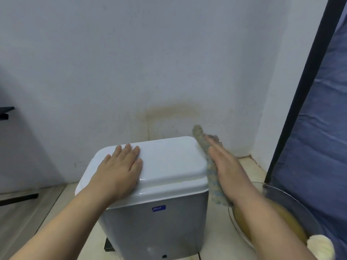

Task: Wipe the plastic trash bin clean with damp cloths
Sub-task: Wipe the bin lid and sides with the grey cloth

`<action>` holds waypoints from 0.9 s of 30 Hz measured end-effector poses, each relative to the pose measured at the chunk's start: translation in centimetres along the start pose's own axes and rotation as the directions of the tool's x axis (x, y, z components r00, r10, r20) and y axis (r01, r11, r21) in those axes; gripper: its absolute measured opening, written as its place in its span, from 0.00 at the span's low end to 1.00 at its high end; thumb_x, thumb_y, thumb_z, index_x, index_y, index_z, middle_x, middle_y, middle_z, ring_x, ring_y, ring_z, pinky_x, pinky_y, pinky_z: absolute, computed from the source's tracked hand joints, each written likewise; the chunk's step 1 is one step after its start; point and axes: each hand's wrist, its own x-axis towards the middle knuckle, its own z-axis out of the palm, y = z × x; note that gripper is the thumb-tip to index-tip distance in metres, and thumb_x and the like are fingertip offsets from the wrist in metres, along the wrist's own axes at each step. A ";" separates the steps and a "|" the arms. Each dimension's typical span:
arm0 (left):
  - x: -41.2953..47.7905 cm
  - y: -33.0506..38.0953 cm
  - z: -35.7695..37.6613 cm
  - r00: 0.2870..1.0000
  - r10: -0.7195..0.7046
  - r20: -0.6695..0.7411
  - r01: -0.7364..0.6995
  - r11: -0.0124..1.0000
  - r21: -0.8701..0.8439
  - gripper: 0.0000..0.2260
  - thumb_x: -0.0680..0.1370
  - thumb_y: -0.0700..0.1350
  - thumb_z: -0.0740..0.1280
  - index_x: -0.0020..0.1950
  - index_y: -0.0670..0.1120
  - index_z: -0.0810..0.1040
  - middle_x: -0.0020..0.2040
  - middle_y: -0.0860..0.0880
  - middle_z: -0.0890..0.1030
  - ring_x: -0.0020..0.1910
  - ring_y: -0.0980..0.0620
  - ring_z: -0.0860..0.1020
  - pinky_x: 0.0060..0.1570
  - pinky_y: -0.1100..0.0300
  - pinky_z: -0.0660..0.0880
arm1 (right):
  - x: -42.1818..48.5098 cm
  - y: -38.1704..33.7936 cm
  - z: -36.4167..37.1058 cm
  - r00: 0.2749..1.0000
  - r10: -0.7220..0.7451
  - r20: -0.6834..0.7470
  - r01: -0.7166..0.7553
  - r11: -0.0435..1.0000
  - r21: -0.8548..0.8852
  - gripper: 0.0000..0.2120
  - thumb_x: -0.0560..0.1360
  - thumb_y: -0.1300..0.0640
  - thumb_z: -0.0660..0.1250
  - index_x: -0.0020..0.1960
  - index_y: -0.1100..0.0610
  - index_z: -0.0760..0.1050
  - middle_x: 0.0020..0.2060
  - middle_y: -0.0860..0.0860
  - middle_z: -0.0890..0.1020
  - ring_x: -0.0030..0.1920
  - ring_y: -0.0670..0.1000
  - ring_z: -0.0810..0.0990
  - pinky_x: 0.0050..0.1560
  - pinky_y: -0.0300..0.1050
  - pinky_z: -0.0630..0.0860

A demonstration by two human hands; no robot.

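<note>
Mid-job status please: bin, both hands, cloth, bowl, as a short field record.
bin: white plastic, upright by the wall, lid closed
left hand: flat on the lid, fingers straight
right hand: fingers straight, pressing the cloth against the bin's right side
cloth: mottled, bunched between right hand and bin
bowl: clear, right of the bin, holds yellowish liquid
pale wad: fluffy, likely a second cloth, at the bowl's near rim

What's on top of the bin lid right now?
Only the left hand, flat on the left half of the lid. The right hand presses the cloth against the right side of the bin, not on top. Lid surface under the palm is covered.
</note>
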 end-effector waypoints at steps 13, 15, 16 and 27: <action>-0.2 -1.4 -0.1 1.000 -0.008 -0.014 0.007 0.999 -0.046 0.23 0.82 0.53 0.43 0.77 0.56 0.45 0.78 0.56 0.43 0.76 0.55 0.40 0.73 0.58 0.40 | 7.0 -2.6 5.0 0.941 0.139 0.308 0.127 0.701 -0.702 0.24 0.81 0.49 0.45 0.76 0.51 0.52 0.76 0.46 0.55 0.76 0.48 0.50 0.75 0.52 0.47; -0.1 -1.1 0.0 0.999 -0.011 -0.033 0.010 0.999 -0.034 0.23 0.81 0.53 0.42 0.77 0.55 0.45 0.78 0.56 0.42 0.76 0.54 0.40 0.73 0.57 0.40 | 3.7 -1.8 5.1 0.992 0.121 0.032 -0.057 0.663 -0.746 0.26 0.79 0.49 0.41 0.76 0.52 0.53 0.76 0.47 0.56 0.76 0.49 0.51 0.75 0.54 0.46; 0.0 -1.0 0.2 0.999 -0.014 -0.041 0.012 0.999 -0.034 0.23 0.81 0.53 0.42 0.77 0.55 0.45 0.78 0.55 0.42 0.76 0.54 0.40 0.73 0.57 0.40 | 1.4 -2.2 6.2 0.994 0.089 -0.057 -0.101 0.633 -0.768 0.27 0.78 0.49 0.39 0.76 0.54 0.54 0.76 0.49 0.57 0.76 0.50 0.51 0.75 0.56 0.45; -0.1 -2.1 0.5 0.997 0.051 -0.064 -0.051 0.999 -0.010 0.23 0.81 0.54 0.42 0.77 0.57 0.46 0.78 0.58 0.44 0.76 0.57 0.42 0.73 0.59 0.41 | 8.9 -1.2 4.5 0.907 0.136 0.398 0.174 0.740 -0.650 0.30 0.78 0.39 0.50 0.77 0.48 0.50 0.76 0.45 0.54 0.75 0.50 0.52 0.73 0.51 0.53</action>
